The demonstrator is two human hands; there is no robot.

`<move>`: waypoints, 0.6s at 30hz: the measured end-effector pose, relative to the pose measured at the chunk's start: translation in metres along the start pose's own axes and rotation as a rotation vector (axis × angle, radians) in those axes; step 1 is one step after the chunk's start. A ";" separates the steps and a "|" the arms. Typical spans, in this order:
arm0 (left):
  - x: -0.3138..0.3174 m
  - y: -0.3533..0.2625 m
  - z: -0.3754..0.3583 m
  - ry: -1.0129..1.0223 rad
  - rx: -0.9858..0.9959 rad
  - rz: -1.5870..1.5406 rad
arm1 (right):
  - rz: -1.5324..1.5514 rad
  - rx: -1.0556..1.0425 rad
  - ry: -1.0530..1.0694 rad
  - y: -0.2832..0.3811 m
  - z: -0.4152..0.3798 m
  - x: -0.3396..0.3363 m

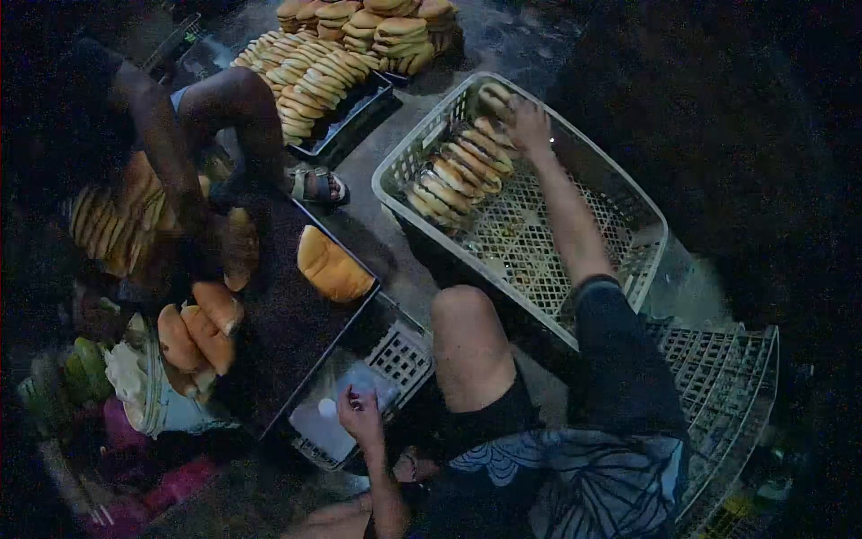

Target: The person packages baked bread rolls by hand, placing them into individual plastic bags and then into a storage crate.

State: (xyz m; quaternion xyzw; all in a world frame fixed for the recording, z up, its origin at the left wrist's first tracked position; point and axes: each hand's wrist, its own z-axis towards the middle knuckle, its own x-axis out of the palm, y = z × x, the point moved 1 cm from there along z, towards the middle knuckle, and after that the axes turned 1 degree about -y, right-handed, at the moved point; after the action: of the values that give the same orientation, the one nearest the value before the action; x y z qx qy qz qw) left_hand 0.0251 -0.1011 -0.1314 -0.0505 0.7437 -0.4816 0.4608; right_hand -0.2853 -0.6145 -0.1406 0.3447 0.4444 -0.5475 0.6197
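My right hand [528, 126] reaches into the far end of a pale plastic crate [620, 154], its fingers on a filled bread roll [494, 95]. More filled rolls [456, 172] stand on edge in a row along the crate's left side, dark filling showing in their slits. My left hand [360, 415] is held low with curled fingers, over clear plastic sheets or bags [325, 433] on a small crate [401, 359]. What those fingers pinch is too small to make out. One golden bread roll [332, 263] lies on the dark board [283, 332] ahead of the left hand.
A person's arm [171, 144] works among bread at the left. Stacked flat rolls [310, 76] fill a black tray [355, 112] at the back. Several buns [202, 332] sit by a pale bag or basin [180, 418]. Another crate [718, 377] stands right.
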 end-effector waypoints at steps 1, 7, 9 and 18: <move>0.008 0.000 -0.001 -0.025 -0.027 0.137 | -0.094 0.119 0.331 0.019 -0.005 -0.008; 0.016 0.036 0.009 0.025 -0.047 -0.006 | 0.683 -0.242 -0.140 0.114 -0.085 -0.076; 0.000 0.074 0.007 0.192 -0.157 -0.189 | 1.285 0.066 0.645 0.159 -0.165 -0.161; -0.074 -0.044 -0.038 0.333 -0.251 -0.302 | 1.456 -0.655 0.814 0.268 -0.372 -0.228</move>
State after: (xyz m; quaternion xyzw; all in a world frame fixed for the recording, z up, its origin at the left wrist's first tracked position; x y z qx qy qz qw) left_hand 0.0235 -0.0608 -0.0461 -0.1376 0.8474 -0.4506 0.2450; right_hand -0.0874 -0.1463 -0.0815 0.5147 0.4350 0.2999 0.6753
